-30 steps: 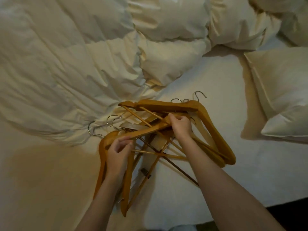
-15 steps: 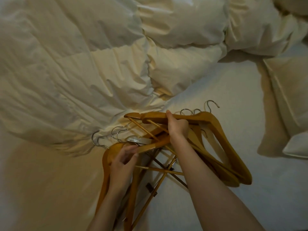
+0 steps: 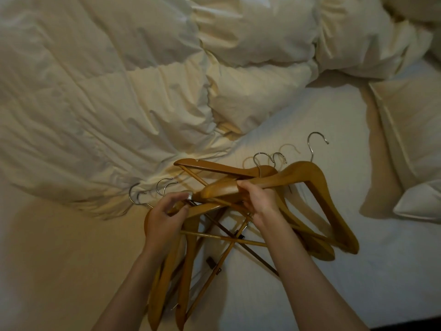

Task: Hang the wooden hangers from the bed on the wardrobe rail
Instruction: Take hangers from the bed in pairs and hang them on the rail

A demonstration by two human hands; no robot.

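Several wooden hangers with metal hooks lie in a tangled pile on the white bed sheet. My right hand is closed around the shoulder of a broad top hanger, lifted slightly above the rest. My left hand rests on the left part of the pile, fingers curled around a hanger end near a small metal piece. More hangers run down under my left forearm. Hooks stick out left towards the duvet. The wardrobe rail is out of sight.
A crumpled cream duvet covers the upper left of the bed and touches the pile's left hooks. A pillow lies at the right. The bed's dark front edge shows at the bottom right.
My right hand slid down onto a broad hanger's shoulder and raised it off the pile. My left hand shifted up to the pile's left end. The view moved a little.
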